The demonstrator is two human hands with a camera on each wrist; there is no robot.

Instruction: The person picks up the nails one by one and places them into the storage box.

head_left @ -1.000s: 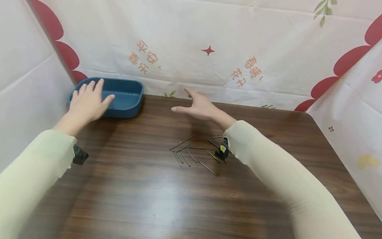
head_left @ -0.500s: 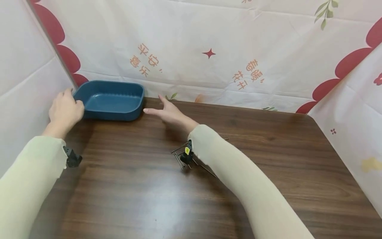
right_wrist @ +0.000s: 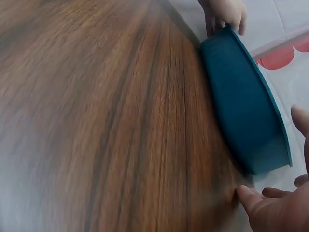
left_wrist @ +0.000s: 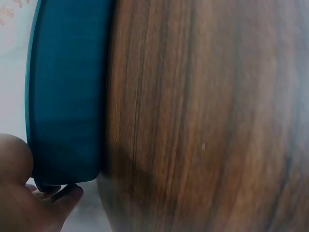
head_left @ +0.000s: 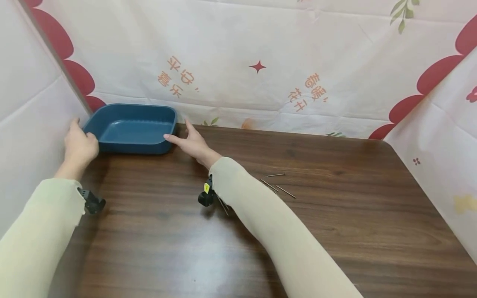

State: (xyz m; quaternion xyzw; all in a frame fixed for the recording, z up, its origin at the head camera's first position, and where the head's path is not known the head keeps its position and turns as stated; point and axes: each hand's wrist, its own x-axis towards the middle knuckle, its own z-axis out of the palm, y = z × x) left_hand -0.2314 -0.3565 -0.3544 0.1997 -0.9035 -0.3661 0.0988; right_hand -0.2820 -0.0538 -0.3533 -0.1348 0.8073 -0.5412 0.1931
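Currently the left hand [head_left: 80, 144] pinches the blue basin [head_left: 130, 147], right hand [head_left: 195, 144] spread wide beside it

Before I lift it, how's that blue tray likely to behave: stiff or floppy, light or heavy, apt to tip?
The blue tray is probably stiff, since its walls stand upright. It's likely light for its size, as the rim looks thin and nothing shows inside. Pushed, it seems unlikely to tip, being low and wide.
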